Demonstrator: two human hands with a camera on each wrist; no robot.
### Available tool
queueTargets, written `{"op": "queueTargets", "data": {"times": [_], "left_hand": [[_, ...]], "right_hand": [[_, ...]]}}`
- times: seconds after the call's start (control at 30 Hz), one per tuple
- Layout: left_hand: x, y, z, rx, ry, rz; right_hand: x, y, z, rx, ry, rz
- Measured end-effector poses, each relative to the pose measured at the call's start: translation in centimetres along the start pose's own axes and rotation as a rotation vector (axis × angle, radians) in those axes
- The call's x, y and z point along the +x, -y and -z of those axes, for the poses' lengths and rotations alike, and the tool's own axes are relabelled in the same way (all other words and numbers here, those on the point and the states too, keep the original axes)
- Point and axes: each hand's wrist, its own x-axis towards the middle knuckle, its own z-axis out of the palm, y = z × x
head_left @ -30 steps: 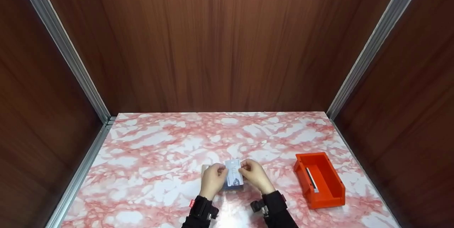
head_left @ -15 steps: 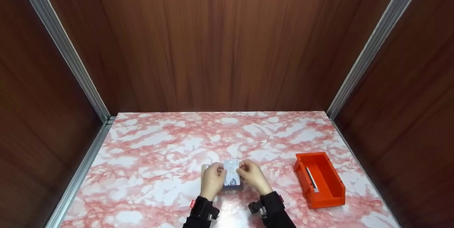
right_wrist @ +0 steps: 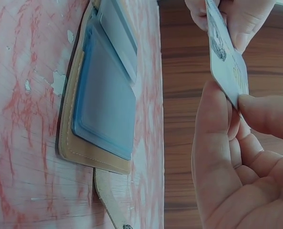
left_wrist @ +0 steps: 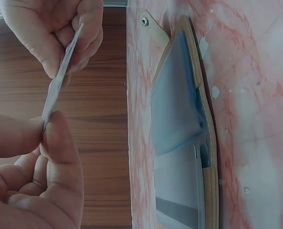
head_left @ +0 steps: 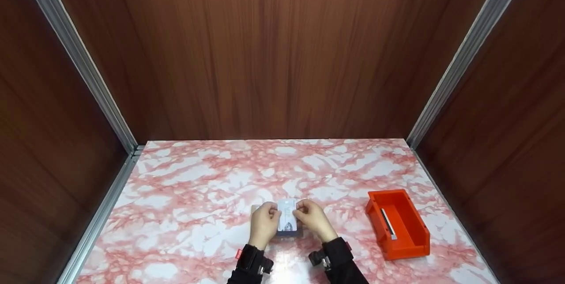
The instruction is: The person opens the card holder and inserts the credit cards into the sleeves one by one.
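Note:
A pale plastic card [head_left: 287, 217] with printed lettering and a dark picture near one end is held up between both hands. My left hand [head_left: 263, 222] pinches its left edge between thumb and finger. On the opposite edge, my right hand [head_left: 314, 217] has a like pinch, thumb on one face in the right wrist view. Below the card lies an open tan card holder [right_wrist: 96, 160] with clear bluish plastic sleeves [left_wrist: 175, 100] and a strap with a snap [left_wrist: 153, 36]. One sleeve area shows a grey-striped card [left_wrist: 177, 191]. The head view has the holder mostly hidden by hands and card.
An orange bin [head_left: 404, 222] stands to the right on the pink-and-white marbled table [head_left: 198, 195], with a flat black-and-white item [head_left: 388, 224] inside against its left wall. Brown wood-grain panels [head_left: 273, 54] enclose the back and sides.
The card and right hand have shifted slightly left, and the card has turned more upright in the head view. My left hand stays nearly in place; both keep their hold.

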Motion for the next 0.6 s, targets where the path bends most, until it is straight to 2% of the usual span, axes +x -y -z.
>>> {"op": "queueTargets", "data": {"times": [0.23,0.4,0.6], "left_hand": [[0.4,0.4,0.4,-0.075,0.015,0.034],[0.7,1.0,0.8,-0.058,-0.006,0.03],[0.8,1.6,1.0,-0.045,0.001,0.037]], "right_hand": [[0.2,-0.1,0.1,-0.006,-0.007,-0.013],[0.6,-0.6,0.5,-0.057,-0.006,-0.031],[1.0,-1.4,0.8,-0.114,-0.017,-0.035]]}}
